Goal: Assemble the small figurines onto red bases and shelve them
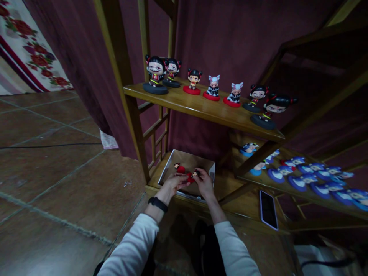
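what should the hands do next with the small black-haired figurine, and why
Perhaps gently check that the small black-haired figurine is seated on the small red base: the left hand holds the base, the right hand the figurine, and whether the two are joined is too small to tell.

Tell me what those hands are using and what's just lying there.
Being worked with:
red-based figurine between left hand and right hand
open box
another figurine inside
maybe upper-shelf figurines

Probably just lying about:
phone
black cord on the floor
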Tool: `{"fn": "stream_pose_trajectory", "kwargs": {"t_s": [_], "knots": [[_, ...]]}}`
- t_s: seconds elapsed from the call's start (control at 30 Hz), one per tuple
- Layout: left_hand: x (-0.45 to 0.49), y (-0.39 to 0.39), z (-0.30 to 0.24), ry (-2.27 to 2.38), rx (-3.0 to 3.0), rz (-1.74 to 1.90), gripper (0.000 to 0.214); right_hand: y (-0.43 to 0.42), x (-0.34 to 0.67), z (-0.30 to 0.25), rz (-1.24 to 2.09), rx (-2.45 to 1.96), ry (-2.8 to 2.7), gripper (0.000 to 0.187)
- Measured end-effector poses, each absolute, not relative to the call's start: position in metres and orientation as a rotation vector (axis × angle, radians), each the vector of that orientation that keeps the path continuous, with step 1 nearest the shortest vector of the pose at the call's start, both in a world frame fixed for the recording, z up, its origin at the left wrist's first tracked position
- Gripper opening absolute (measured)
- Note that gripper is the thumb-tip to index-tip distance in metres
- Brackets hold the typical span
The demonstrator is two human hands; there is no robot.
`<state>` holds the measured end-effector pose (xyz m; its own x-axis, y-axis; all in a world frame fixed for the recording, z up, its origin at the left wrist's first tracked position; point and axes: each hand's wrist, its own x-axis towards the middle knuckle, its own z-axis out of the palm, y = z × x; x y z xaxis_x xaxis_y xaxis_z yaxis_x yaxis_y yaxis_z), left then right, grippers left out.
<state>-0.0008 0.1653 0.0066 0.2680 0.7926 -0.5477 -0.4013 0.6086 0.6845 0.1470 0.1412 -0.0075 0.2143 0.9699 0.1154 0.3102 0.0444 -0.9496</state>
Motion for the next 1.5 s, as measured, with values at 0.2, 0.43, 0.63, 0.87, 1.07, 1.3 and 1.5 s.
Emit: {"fn": "stream_pose_trajectory", "kwargs": {"t_s": [0.2,0.43,0.63,0.87,1.07,1.3,1.5], "knots": [[0.0,0.165,0.008,1.001,0.469,0.841,0.018,0.14,0.148,-0.004,0.778,-1.494,-1.346,0.033],[0.001,0.164,0.008,1.018,0.454,0.839,0.02,0.136,0.148,0.001,0.69,-1.556,-1.481,0.033],[0.002,0.164,0.005,1.036,0.383,0.849,0.012,0.135,0.145,-0.002,0.649,-1.618,-1.493,0.034],[0.008,0.154,0.005,1.041,0.386,0.957,0.014,0.132,0.137,0.0,0.579,-1.676,-1.501,0.033],[0.008,0.149,0.011,1.092,0.402,1.027,0.012,0.127,0.13,0.005,0.568,-1.71,-1.487,0.034],[-0.014,0.156,0.012,1.067,0.43,0.782,0.012,0.124,0.133,0.006,0.658,-1.553,-1.611,0.032],[-0.005,0.153,0.008,1.049,0.379,0.896,0.013,0.126,0.135,0.003,0.636,-1.579,-1.554,0.034]]}}
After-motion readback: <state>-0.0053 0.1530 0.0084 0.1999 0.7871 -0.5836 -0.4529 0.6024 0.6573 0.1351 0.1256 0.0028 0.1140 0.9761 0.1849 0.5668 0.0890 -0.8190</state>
